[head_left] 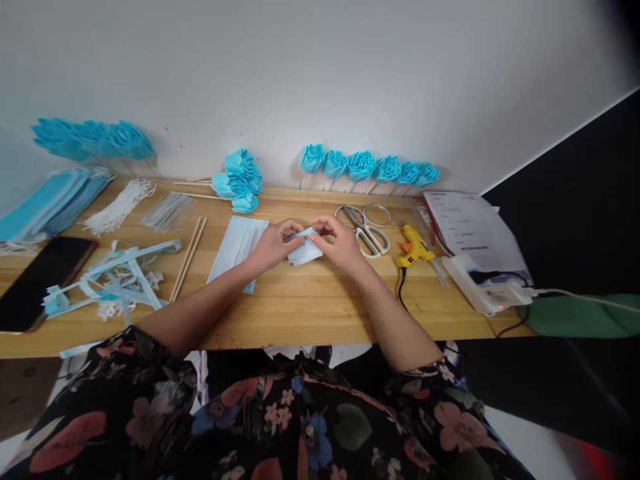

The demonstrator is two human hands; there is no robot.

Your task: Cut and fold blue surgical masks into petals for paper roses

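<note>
My left hand [274,244] and my right hand [340,243] meet over the middle of the wooden table [310,313]. Both pinch a small folded piece of light blue mask fabric [305,251], fingers closed on its upper edge. A flat blue face mask [236,245] lies just left of my left hand. White-handled scissors [366,232] lie right beside my right hand.
A yellow glue gun [413,247], a white power strip [483,287] and papers [465,227] sit at the right. Blue fabric roses [367,167] line the wall. Wooden sticks [188,257], cut mask strips [117,273], a phone [37,280] and stacked masks [50,203] fill the left.
</note>
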